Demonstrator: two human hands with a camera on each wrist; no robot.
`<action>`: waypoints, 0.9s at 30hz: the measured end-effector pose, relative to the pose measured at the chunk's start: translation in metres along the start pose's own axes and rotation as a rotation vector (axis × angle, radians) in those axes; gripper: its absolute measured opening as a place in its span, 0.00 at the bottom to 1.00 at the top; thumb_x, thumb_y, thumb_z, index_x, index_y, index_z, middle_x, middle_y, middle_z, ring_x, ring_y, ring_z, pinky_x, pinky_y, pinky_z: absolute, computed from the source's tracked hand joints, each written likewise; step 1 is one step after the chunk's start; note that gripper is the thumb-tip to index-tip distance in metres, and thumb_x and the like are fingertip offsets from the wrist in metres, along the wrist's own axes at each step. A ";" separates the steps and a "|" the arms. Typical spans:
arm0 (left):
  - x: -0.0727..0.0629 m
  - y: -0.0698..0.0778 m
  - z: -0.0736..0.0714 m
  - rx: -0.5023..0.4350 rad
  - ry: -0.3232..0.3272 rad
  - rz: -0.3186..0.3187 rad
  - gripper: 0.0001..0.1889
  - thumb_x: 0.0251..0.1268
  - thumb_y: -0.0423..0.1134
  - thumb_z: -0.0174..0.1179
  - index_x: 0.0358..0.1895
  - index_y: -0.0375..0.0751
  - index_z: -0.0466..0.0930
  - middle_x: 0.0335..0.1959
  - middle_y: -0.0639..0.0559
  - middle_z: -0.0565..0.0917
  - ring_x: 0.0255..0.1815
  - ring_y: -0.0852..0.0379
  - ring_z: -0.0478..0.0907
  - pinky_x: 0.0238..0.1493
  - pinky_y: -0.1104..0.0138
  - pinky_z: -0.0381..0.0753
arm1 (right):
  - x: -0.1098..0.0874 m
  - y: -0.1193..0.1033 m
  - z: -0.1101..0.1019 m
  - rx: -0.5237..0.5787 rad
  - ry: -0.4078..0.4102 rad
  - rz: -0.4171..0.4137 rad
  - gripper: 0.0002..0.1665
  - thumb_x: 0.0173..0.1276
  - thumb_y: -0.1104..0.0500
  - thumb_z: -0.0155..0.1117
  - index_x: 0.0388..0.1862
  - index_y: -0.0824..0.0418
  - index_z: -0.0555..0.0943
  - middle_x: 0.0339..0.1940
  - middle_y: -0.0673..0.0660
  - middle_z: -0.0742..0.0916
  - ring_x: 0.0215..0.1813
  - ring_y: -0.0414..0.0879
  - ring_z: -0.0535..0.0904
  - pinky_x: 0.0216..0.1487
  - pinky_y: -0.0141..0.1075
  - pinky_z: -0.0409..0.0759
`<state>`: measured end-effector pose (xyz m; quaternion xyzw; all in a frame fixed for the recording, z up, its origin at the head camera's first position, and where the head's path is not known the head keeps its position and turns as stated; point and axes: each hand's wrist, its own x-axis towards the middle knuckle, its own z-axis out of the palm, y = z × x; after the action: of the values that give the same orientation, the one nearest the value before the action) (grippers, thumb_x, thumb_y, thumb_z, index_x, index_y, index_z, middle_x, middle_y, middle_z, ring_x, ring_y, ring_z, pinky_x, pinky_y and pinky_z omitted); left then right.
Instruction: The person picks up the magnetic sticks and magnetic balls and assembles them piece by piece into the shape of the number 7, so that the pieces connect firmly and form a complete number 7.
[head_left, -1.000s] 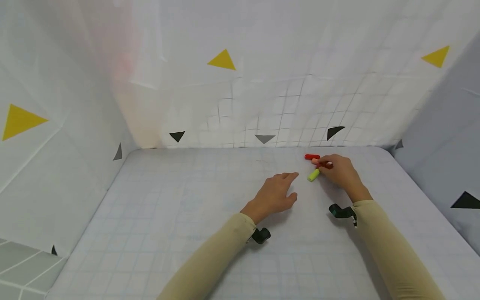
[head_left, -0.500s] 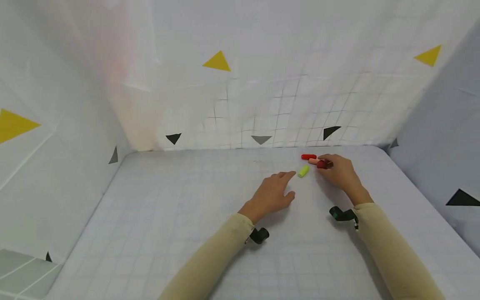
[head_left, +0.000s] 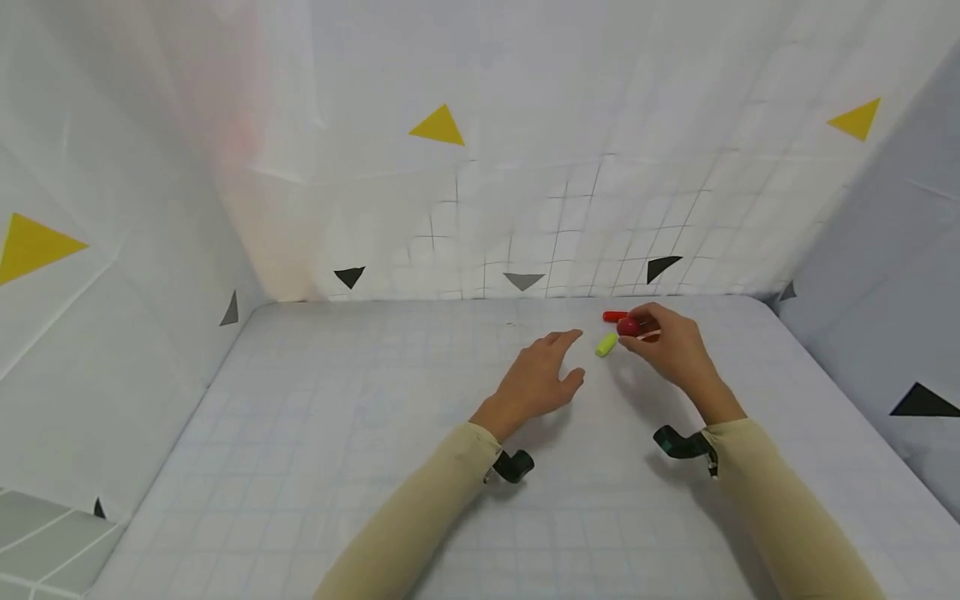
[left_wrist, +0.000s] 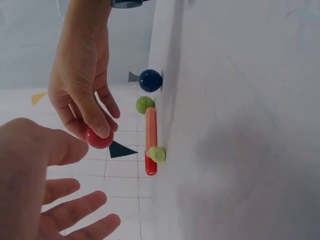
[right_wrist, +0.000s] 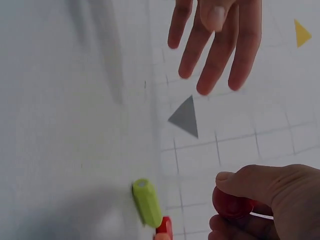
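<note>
My right hand (head_left: 678, 346) pinches a small red ball (head_left: 628, 327) between thumb and fingers, raised above the table's far right part. The left hand (head_left: 532, 375) hovers to its left with spread fingers, holding nothing. Just below the red ball in the head view lies a short yellow-green stick (head_left: 607, 345), its flat end showing in the right wrist view. Behind it is a red stick (head_left: 614, 317), partly covered by the right hand. A salmon stick (left_wrist: 151, 130), a green ball (left_wrist: 145, 104) and a dark blue ball (left_wrist: 150, 80) line up in the left wrist view.
A white table (head_left: 360, 467) with a faint grid stretches under both arms. White sheets with yellow and dark triangles rise behind it (head_left: 525, 192) and at both sides. A dark camera mount (head_left: 513, 465) sticks out from the left wrist, another (head_left: 678, 443) from the right.
My right hand has lifted the red ball and shifted it left, now over the sticks. The yellow-green stick came away from the right fingers and lies slightly farther left. The left hand drew back a little.
</note>
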<state>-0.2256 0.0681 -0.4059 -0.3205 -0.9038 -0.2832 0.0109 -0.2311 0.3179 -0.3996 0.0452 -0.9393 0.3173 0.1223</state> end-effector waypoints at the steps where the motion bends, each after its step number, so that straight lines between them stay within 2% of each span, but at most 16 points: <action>1: 0.000 -0.001 -0.001 -0.003 0.007 0.002 0.30 0.78 0.46 0.57 0.80 0.47 0.65 0.74 0.49 0.72 0.71 0.49 0.72 0.69 0.55 0.71 | -0.001 -0.003 0.001 0.006 0.009 -0.020 0.26 0.68 0.63 0.76 0.61 0.69 0.77 0.52 0.70 0.85 0.52 0.65 0.83 0.52 0.58 0.83; 8: -0.008 -0.008 -0.010 -0.034 0.053 0.003 0.30 0.78 0.45 0.58 0.79 0.46 0.66 0.74 0.49 0.72 0.72 0.48 0.71 0.70 0.53 0.70 | -0.007 -0.026 0.006 0.056 0.029 -0.133 0.23 0.66 0.66 0.76 0.57 0.70 0.79 0.49 0.68 0.87 0.49 0.62 0.85 0.50 0.56 0.84; 15: -0.021 -0.017 -0.022 -0.060 0.096 -0.024 0.30 0.77 0.45 0.59 0.79 0.46 0.67 0.75 0.48 0.72 0.72 0.46 0.71 0.70 0.54 0.70 | -0.009 -0.046 0.014 0.091 -0.002 -0.168 0.23 0.66 0.65 0.77 0.57 0.68 0.80 0.49 0.66 0.87 0.48 0.60 0.86 0.49 0.55 0.85; 20: -0.032 -0.024 -0.031 -0.045 0.129 -0.013 0.30 0.77 0.44 0.60 0.78 0.44 0.68 0.74 0.46 0.72 0.71 0.45 0.72 0.69 0.52 0.71 | -0.010 -0.058 0.025 0.115 -0.025 -0.204 0.23 0.64 0.66 0.78 0.56 0.68 0.81 0.48 0.64 0.87 0.47 0.59 0.85 0.48 0.54 0.85; 27: -0.049 -0.040 -0.038 -0.038 0.170 -0.010 0.30 0.75 0.43 0.61 0.77 0.42 0.69 0.72 0.44 0.73 0.71 0.43 0.72 0.67 0.48 0.72 | -0.010 -0.075 0.040 0.163 -0.043 -0.286 0.22 0.62 0.67 0.79 0.54 0.69 0.82 0.45 0.61 0.89 0.44 0.54 0.86 0.46 0.51 0.87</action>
<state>-0.2160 -0.0052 -0.4045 -0.2909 -0.8957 -0.3266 0.0802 -0.2175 0.2341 -0.3892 0.1947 -0.8970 0.3706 0.1421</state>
